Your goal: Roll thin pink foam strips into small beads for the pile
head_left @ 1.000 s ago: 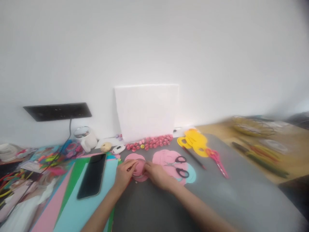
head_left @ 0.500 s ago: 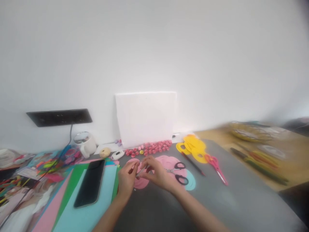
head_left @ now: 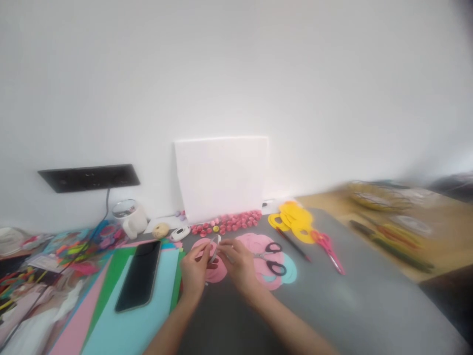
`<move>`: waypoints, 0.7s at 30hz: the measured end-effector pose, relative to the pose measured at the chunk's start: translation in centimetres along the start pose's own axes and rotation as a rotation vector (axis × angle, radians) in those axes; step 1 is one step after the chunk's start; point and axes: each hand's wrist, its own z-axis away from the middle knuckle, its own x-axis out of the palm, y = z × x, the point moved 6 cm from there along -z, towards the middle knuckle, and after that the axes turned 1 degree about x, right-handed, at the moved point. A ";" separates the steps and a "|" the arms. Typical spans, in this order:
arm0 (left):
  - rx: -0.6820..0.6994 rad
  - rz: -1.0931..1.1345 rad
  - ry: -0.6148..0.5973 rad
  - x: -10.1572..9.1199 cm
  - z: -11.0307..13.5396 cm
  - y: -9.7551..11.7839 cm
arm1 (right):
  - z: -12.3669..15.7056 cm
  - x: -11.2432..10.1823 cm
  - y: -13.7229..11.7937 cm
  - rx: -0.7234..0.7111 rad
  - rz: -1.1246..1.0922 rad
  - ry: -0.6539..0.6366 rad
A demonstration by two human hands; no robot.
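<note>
A thin, pale strip (head_left: 214, 249) curls up between my two hands; its material is too blurred to tell. My left hand (head_left: 194, 273) is closed, pinching the strip's lower part between thumb and fingers. Close by on the right, my right hand (head_left: 241, 266) pinches at the strip's curled upper end. Under and behind the fingers lie pink paper shapes (head_left: 220, 270). Black-handled scissors (head_left: 271, 259) rest on more pink paper to the right, with pale blue paper circles (head_left: 290, 271) beside them. Many small pink paper rolls (head_left: 236, 222) are gathered just beyond.
A phone (head_left: 139, 276) lies on stacked coloured sheets (head_left: 158, 291) at left, near a white mug (head_left: 135, 222). A white board (head_left: 221, 177) leans on the wall. Yellow paper cut-outs (head_left: 297, 217), a pencil (head_left: 295, 245) and pink scissors (head_left: 330, 254) are at right.
The pale strip now stands up in a curl above the fingers. My right hand has turned and its fingers have drawn together. The view has shifted slightly.
</note>
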 end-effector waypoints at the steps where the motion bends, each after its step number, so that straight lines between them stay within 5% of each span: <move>1: -0.016 0.005 -0.005 0.0 -0.1 -0.1 | 0.0 0.1 -0.3 -0.014 0.033 -0.026; 6: -0.090 0.003 0.005 -0.5 -0.2 -0.4 | 0.0 -1.9 0.9 0.020 0.064 -0.123; 14: -0.128 0.052 0.024 -1.0 -0.2 -0.8 | 2.6 -8.3 10.6 0.241 0.578 -0.537; 21: -0.149 0.095 0.029 -1.0 -0.4 -1.2 | 3.0 -9.6 11.1 0.140 0.610 -0.408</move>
